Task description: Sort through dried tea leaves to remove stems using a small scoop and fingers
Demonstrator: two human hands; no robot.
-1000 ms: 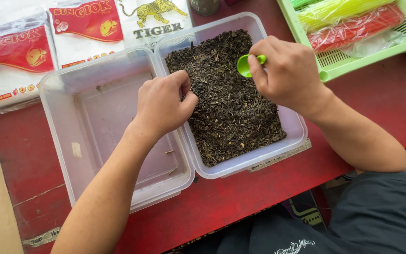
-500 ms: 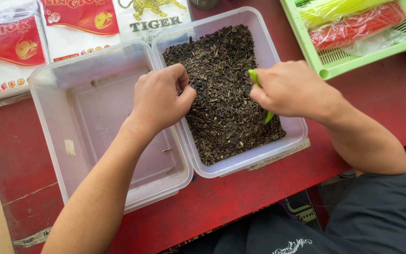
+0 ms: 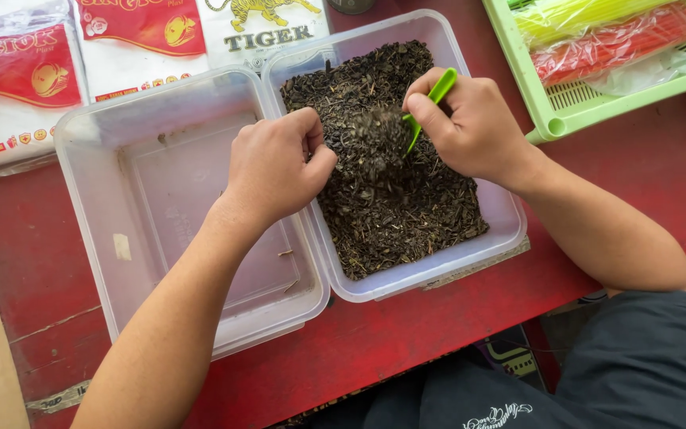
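Head view: the right hand (image 3: 470, 127) comes in from four o'clock, forearm slanting up across the red table (image 3: 637, 183), fingers curled tight around a green plastic scoop (image 3: 430, 99). The scoop's handle pokes out at twelve o'clock above the knuckles, and its bowl end points down toward seven o'clock, blurred among falling dried tea leaves (image 3: 391, 191). The leaves fill the clear plastic container (image 3: 510, 230) under that hand.

The left hand (image 3: 275, 171) reaches in from seven o'clock, its fingers bunched into a loose fist over the seam where the leaf container touches a second clear container (image 3: 97, 238); whether it pinches anything I cannot tell. That second container, at nine o'clock of the leaves, holds only a few stray bits.

At eleven o'clock lie flat white packets (image 3: 17, 95) with red panels and a round yellow emblem; beside them, at twelve o'clock, a white packet (image 3: 260, 28) shows a yellow tiger. At one o'clock a light green tray (image 3: 549, 119) holds yellow and red bundles in clear bags.
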